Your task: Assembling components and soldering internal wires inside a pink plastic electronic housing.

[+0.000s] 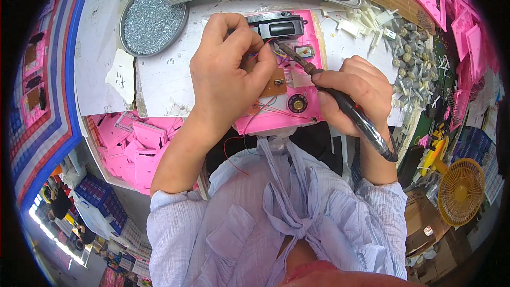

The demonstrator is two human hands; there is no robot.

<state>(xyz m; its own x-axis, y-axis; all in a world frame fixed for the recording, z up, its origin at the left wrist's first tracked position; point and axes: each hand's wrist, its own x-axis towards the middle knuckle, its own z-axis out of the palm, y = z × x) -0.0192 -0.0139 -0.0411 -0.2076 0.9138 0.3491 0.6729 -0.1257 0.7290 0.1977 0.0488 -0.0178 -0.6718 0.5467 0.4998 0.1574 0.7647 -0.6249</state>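
The left hand pinched the small brown circuit board on the pink plastic case at the table edge, while the right hand gripped the long black soldering iron, its tip slanting up-left onto the board.

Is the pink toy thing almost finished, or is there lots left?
Partly done: the pink case already holds a black block and a round speaker. In hand: the left hand steadies the brown circuit board while the right hand points a soldering iron at its wires. The case remains open.
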